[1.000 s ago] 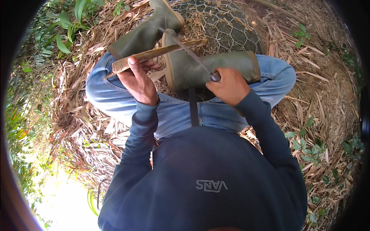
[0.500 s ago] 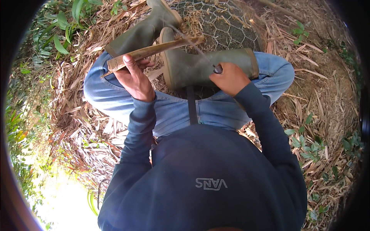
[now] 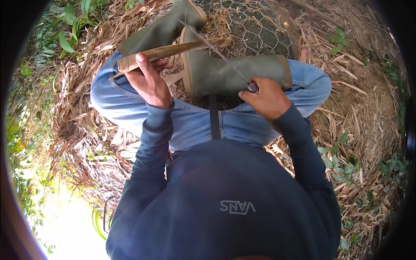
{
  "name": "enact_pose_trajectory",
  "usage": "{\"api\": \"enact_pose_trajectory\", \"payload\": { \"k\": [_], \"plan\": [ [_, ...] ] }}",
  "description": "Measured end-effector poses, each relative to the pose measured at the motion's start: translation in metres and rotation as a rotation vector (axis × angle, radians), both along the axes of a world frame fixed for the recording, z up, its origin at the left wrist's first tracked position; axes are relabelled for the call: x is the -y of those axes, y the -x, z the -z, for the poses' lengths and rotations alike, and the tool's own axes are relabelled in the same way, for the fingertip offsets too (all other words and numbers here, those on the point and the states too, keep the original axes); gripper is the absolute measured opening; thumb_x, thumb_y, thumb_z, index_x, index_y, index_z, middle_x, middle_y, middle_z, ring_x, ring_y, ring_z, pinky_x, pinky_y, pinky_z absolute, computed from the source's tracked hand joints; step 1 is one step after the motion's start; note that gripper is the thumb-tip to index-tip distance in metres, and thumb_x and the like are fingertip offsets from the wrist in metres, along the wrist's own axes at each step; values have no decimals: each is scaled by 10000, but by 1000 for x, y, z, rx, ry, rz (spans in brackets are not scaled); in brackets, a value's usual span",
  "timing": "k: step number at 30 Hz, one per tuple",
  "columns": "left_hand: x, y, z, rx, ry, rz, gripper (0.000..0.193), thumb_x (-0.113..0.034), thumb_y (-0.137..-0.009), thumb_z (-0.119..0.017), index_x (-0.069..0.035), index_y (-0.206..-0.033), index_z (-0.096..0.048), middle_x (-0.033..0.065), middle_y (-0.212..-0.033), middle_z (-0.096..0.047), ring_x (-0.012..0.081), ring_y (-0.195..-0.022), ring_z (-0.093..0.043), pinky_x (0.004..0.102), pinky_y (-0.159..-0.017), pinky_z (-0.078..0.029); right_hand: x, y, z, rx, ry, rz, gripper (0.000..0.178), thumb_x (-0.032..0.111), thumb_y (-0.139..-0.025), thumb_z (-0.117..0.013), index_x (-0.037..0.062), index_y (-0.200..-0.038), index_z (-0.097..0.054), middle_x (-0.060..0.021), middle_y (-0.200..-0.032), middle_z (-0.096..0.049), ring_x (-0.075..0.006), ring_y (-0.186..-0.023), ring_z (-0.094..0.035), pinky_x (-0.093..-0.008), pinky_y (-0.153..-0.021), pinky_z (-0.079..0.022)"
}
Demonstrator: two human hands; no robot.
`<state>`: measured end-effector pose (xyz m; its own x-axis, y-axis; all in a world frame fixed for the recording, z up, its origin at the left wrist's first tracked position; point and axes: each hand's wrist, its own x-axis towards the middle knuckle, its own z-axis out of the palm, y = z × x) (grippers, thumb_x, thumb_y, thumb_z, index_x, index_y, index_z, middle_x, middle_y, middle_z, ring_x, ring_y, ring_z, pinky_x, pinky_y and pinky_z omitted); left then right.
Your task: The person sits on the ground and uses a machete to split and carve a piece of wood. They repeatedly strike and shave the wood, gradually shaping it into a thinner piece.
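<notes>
My left hand (image 3: 151, 86) grips a split piece of bamboo (image 3: 173, 50) near its wide end, thumb on top and fingers partly hidden behind. The piece slants up to the right, its narrower end above the boots. My right hand (image 3: 269, 99) is closed around the dark handle of a long thin-bladed knife (image 3: 225, 58). Its blade runs up and to the left, crossing the bamboo near the narrow end. From this view I cannot tell whether blade and bamboo touch.
My legs in blue jeans (image 3: 117, 97) are folded, with green rubber boots (image 3: 238, 73) under the work. Ahead lies a dark mound covered by wire mesh (image 3: 260, 30). Dry leaf litter (image 3: 82, 125) surrounds me, with green plants (image 3: 69, 26) at the far left and small seedlings (image 3: 340, 40) at right.
My right hand has drawn the knife toward me and slightly to the right. My left hand and the bamboo have shifted a little to the left.
</notes>
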<state>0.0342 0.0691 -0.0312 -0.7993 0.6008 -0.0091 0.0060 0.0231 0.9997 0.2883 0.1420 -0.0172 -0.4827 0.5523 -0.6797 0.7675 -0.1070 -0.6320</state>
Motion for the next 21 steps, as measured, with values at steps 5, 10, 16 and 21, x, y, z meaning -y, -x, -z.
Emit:
{"api": "enact_pose_trajectory", "payload": {
  "k": [5, 10, 16, 21],
  "plan": [
    [5, 4, -1, 25, 26, 8, 423, -386, -1007, -541, -5, -1156, -434, 145, -917, -629, 197, -675, -662, 311, -558, -593, -22, 17, 8, 238, 148, 98, 336, 257, -828, -691, -62, -869, -596, -104, -627, -599, -187, -485, -585, -345, -479, -447],
    [7, 0, 3, 50, -30, 34, 422, -389, -1004, -548, -3, -1130, -435, 132, -935, -584, 197, -682, -650, 334, -569, -584, 16, 19, -31, -120, 33, 28, 352, 296, -814, -675, -52, -848, -631, -213, -689, -627, -360, -679, -637, -445, -663, -482],
    [22, 0, 6, 33, -15, 59, 471, -416, -1001, -541, 30, -1135, -472, 155, -928, -613, 218, -730, -654, 347, -594, -582, 6, 27, 0, -64, -31, 49, 297, 218, -790, -659, -62, -885, -632, -246, -746, -633, -424, -722, -625, -449, -662, -481],
    [25, -1, 11, 21, -32, 45, 483, -416, -988, -566, 34, -1137, -471, 153, -908, -607, 217, -718, -657, 344, -581, -579, 14, 29, -27, -48, -154, -63, 320, 232, -786, -664, -75, -863, -623, -240, -722, -626, -391, -714, -644, -441, -651, -479]
  ]
}}
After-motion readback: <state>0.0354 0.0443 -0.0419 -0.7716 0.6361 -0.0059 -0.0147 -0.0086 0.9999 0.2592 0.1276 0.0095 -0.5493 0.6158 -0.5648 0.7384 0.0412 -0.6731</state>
